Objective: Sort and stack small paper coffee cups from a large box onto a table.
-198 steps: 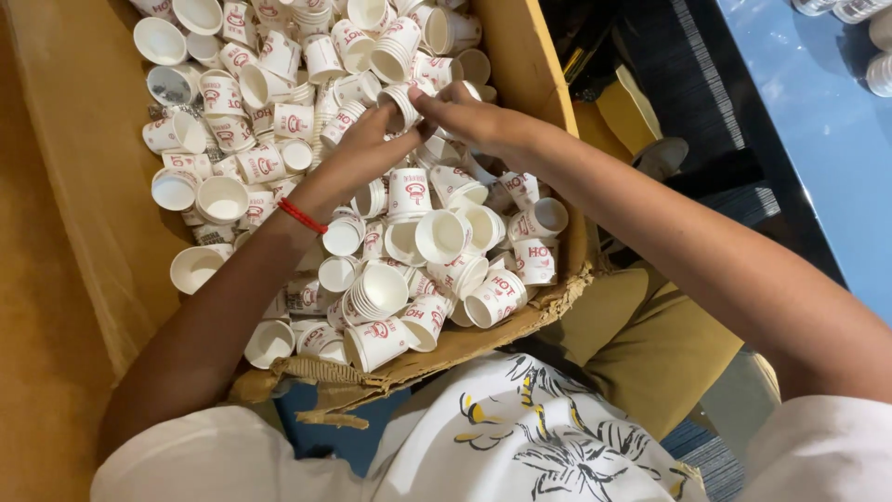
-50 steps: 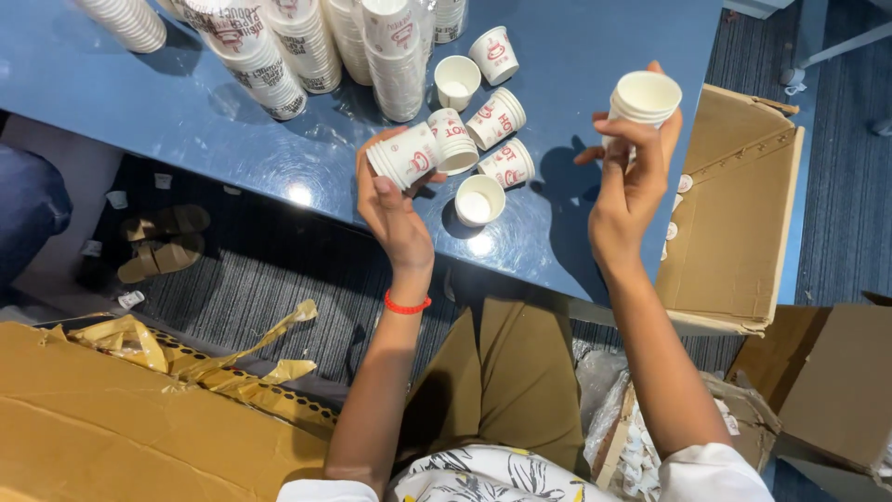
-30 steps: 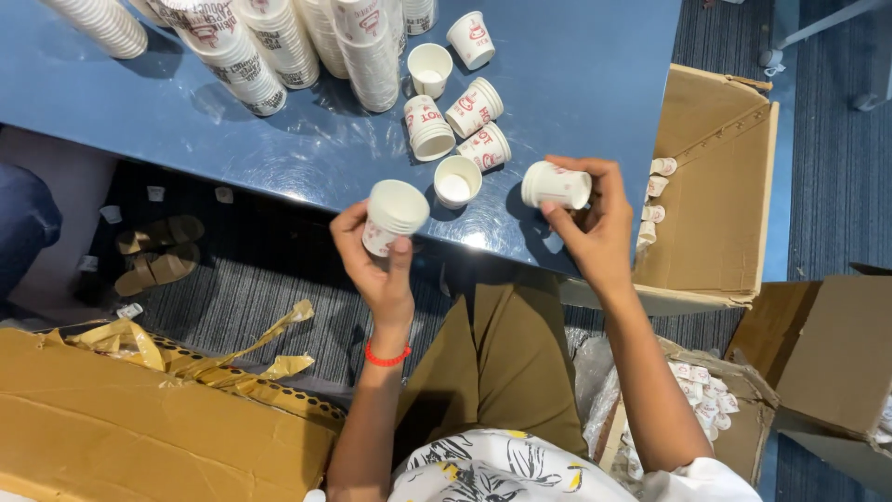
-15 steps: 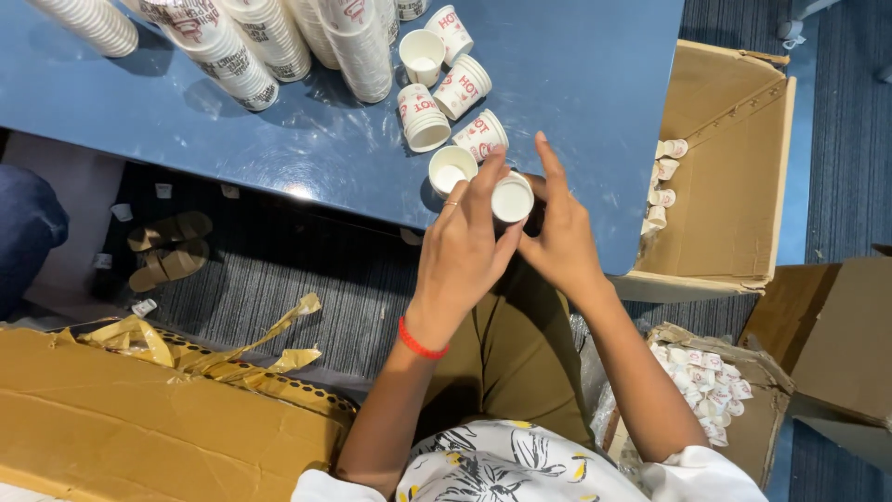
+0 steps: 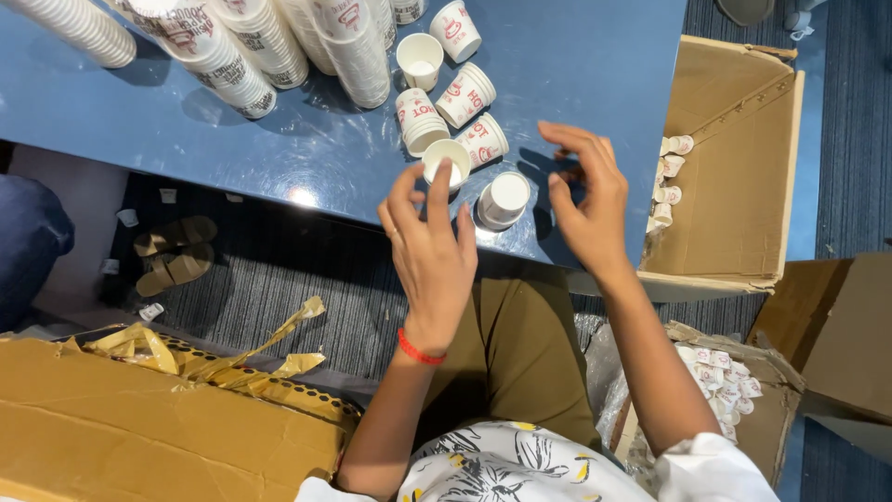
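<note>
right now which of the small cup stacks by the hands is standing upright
The single white cup farthest from the hands, mouth up and empty. The other short stacks near it lie on their sides.

free: bare blue table (image 5: 595,84) right of cups | blocked: loose cups (image 5: 446,102), stacks (image 5: 353,46), probably touching

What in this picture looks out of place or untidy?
Small scraps and a pair of sandals lie on the floor under the blue table. Torn golden tape hangs loose from the cardboard box. Several paper cups lie tipped over.
</note>
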